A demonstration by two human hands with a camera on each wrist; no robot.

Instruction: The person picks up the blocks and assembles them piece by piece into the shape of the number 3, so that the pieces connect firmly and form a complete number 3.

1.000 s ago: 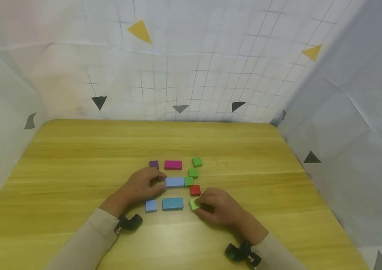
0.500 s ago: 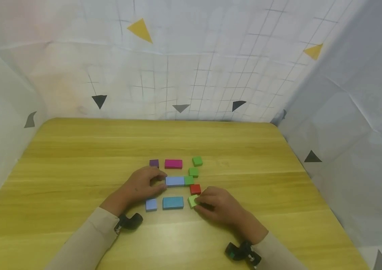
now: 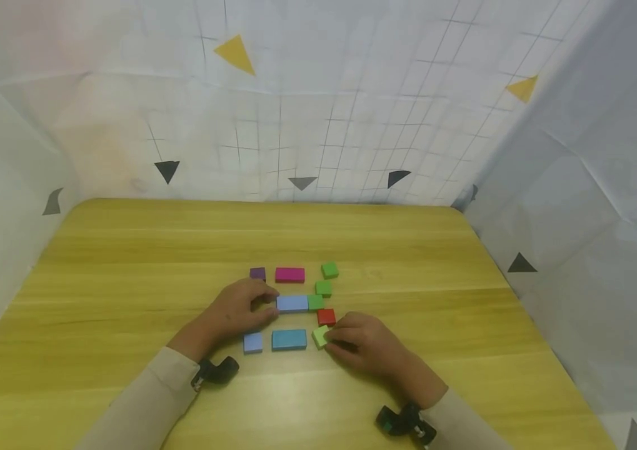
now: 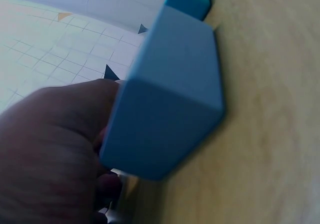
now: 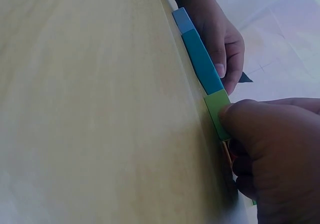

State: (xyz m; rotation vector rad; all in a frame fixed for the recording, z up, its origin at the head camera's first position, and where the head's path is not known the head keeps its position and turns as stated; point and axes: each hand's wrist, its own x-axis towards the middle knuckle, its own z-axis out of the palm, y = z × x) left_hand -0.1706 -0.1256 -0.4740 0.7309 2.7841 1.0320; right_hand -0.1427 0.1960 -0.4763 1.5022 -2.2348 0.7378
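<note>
In the head view, my left hand has its thumb and index fingertip at the left end of a long periwinkle block, one on each side. A green block adjoins that block's right end. My right hand pinches a light green block, which lies slightly turned on the table. Just behind it is a red block. A long teal block lies left of the light green one, across a small gap. The left wrist view shows a small blue block up close beside the hand.
A purple block, partly behind my left hand, and a magenta block lie farther back. Two more green blocks, one nearer and one farther, stand to the right. White sheeting surrounds the wooden table.
My right hand has turned the light green block and shifted it slightly left and back, nearer the red block. The left hand and the other blocks keep their places.
</note>
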